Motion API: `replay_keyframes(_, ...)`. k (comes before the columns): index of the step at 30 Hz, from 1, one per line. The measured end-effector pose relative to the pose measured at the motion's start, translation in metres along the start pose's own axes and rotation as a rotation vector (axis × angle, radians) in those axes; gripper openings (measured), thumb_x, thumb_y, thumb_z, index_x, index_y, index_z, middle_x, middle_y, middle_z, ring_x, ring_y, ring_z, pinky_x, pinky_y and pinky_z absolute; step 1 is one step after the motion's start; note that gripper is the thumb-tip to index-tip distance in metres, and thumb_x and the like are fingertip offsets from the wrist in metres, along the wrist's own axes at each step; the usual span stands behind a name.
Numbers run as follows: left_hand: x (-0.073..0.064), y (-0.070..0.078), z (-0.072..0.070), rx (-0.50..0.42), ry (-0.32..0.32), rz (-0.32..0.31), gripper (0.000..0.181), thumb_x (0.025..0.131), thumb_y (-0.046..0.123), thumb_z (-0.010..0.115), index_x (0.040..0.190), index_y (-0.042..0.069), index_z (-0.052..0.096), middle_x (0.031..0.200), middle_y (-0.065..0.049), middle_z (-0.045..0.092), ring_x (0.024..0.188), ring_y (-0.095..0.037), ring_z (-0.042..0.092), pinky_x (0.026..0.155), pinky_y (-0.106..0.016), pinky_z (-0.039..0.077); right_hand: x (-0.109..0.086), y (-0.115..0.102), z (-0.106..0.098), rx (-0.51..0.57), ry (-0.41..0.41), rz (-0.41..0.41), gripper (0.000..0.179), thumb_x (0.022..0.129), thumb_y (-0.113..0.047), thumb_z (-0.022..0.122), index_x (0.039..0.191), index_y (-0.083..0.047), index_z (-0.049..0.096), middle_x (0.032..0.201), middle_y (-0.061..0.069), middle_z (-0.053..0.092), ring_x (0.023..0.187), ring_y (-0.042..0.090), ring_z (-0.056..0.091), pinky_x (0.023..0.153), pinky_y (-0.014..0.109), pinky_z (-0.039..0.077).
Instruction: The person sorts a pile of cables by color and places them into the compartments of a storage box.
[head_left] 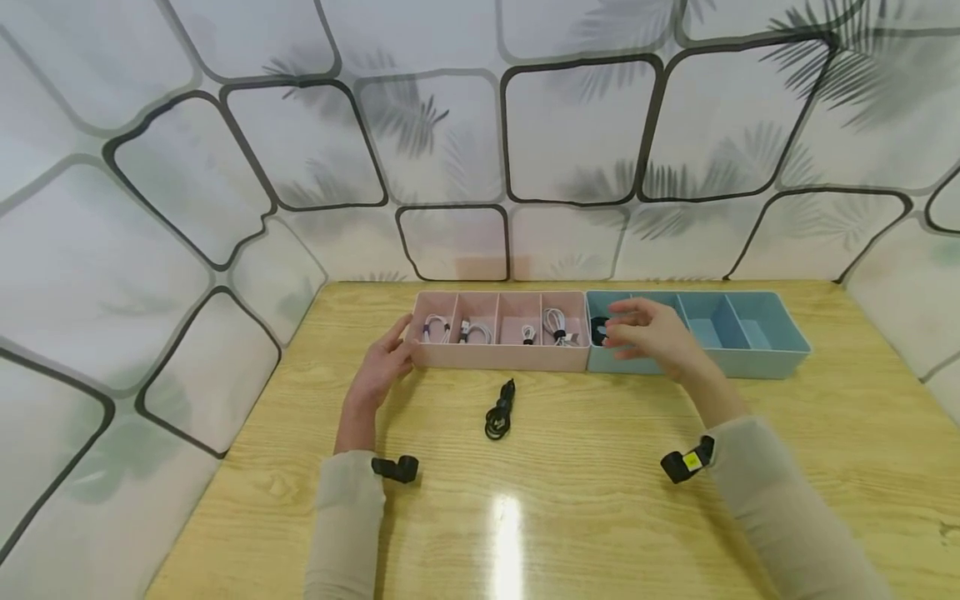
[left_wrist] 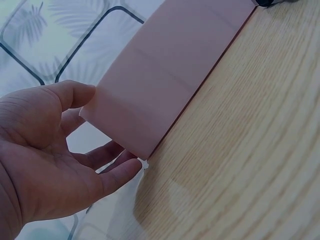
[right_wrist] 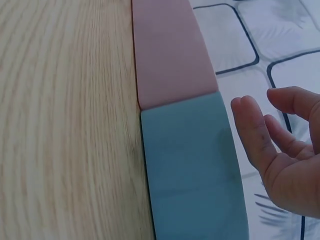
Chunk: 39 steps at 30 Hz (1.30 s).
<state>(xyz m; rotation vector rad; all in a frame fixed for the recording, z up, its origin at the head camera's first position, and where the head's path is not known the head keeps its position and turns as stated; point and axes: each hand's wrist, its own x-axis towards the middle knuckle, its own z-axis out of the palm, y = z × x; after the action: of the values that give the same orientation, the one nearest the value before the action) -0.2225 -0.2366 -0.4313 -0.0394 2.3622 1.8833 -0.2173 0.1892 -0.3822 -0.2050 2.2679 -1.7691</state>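
My left hand (head_left: 381,367) rests at the left end of a pink divided box (head_left: 502,358). In the left wrist view its thumb touches the box's upper corner, and the other fingers lie loosely by the end wall. White bundled cables, among them a coiled white cable (head_left: 555,323), lie in the pink compartments. Over the left part of a blue divided box (head_left: 757,363) hovers my right hand (head_left: 656,337), its fingers relaxed and holding nothing. Below it a black cable (head_left: 598,330) sits in the leftmost blue compartment, partly hidden by the fingers.
On the wooden table (head_left: 570,483), in front of the pink box, lies a black bundled cable (head_left: 499,410). The two boxes stand end to end. Behind them and to the left rises a patterned wall covering (head_left: 450,242).
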Motion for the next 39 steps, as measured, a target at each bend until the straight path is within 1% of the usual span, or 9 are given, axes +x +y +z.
replay_keyframes(4,0.000,0.003,0.002,-0.017,-0.004,-0.011,0.056,0.105,0.016,0.047,0.158,0.020,0.029,0.113,-0.017,0.048,0.104,-0.027,0.047,0.094,-0.042,0.044,-0.004,-0.001,0.008,0.006,-0.010,-0.008,0.055,0.100,-0.017,0.060,0.146,0.004,0.038,0.133,0.032,0.050,0.091,0.016,0.070,0.082,0.045,0.058)
replay_keyframes(8,0.000,0.003,0.002,-0.019,-0.005,-0.028,0.056,0.106,0.016,0.046,0.159,0.021,0.027,0.138,-0.024,0.044,0.118,-0.029,0.045,0.101,-0.046,0.042,-0.005,-0.003,0.018,0.001,-0.023,-0.019,0.055,0.098,-0.013,0.062,0.145,0.004,0.040,0.130,0.033,0.051,0.093,0.024,0.070,0.081,0.047,0.058)
replay_keyframes(11,-0.001,0.002,0.001,-0.013,-0.003,-0.030,0.057,0.106,0.015,0.045,0.159,0.020,0.026,0.145,-0.025,0.040,0.121,-0.029,0.044,0.102,-0.047,0.041,-0.005,-0.003,0.028,-0.002,-0.039,-0.026,0.052,0.097,-0.009,0.062,0.143,0.005,0.042,0.126,0.034,0.053,0.095,0.032,0.068,0.079,0.048,0.058)
replay_keyframes(14,-0.001,0.002,0.001,-0.018,-0.002,-0.032,0.056,0.106,0.016,0.045,0.159,0.020,0.027,0.143,-0.024,0.041,0.120,-0.028,0.044,0.101,-0.046,0.042,-0.005,-0.003,0.039,0.006,-0.060,-0.029,0.051,0.095,-0.005,0.061,0.141,0.007,0.043,0.124,0.034,0.054,0.092,0.033,0.068,0.077,0.049,0.058)
replay_keyframes(19,-0.001,0.003,0.001,-0.022,-0.005,-0.037,0.057,0.106,0.016,0.046,0.159,0.021,0.026,0.145,-0.024,0.040,0.122,-0.029,0.044,0.103,-0.047,0.041,-0.003,-0.001,0.057,0.011,-0.109,-0.021,0.048,0.095,-0.001,0.058,0.140,0.006,0.045,0.122,0.036,0.055,0.086,0.024,0.070,0.073,0.046,0.059)
replay_keyframes(24,-0.001,0.004,0.001,-0.010,-0.008,-0.035,0.057,0.105,0.017,0.047,0.159,0.021,0.026,0.152,-0.027,0.034,0.129,-0.033,0.043,0.106,-0.051,0.040,0.000,0.002,0.073,0.000,-0.159,-0.015,0.048,0.093,-0.001,0.061,0.138,0.007,0.046,0.119,0.036,0.057,0.088,0.031,0.070,0.072,0.046,0.059)
replay_keyframes(30,0.001,0.002,0.001,-0.014,-0.011,-0.030,0.057,0.105,0.015,0.045,0.159,0.020,0.026,0.150,-0.030,0.036,0.129,-0.036,0.043,0.107,-0.052,0.039,0.001,0.008,0.095,-0.042,-0.204,0.004,0.049,0.092,-0.003,0.064,0.137,0.009,0.047,0.109,0.029,0.061,0.087,0.036,0.070,0.069,0.049,0.059)
replay_keyframes(34,-0.001,0.008,0.002,-0.063,-0.030,-0.049,0.058,0.105,0.013,0.045,0.159,0.019,0.025,0.152,-0.032,0.032,0.131,-0.039,0.042,0.108,-0.052,0.039,0.000,0.010,0.110,-0.086,-0.209,0.027,0.047,0.091,-0.002,0.065,0.134,0.008,0.050,0.101,0.021,0.064,0.079,0.033,0.070,0.062,0.045,0.059)
replay_keyframes(39,-0.001,0.010,0.003,-0.082,-0.020,-0.056,0.058,0.104,0.012,0.046,0.159,0.019,0.027,0.149,-0.032,0.036,0.128,-0.040,0.046,0.106,-0.052,0.041,0.000,0.009,0.125,-0.128,-0.216,0.054,0.046,0.088,-0.003,0.068,0.131,0.005,0.053,0.099,0.020,0.066,0.075,0.030,0.070,0.058,0.042,0.059)
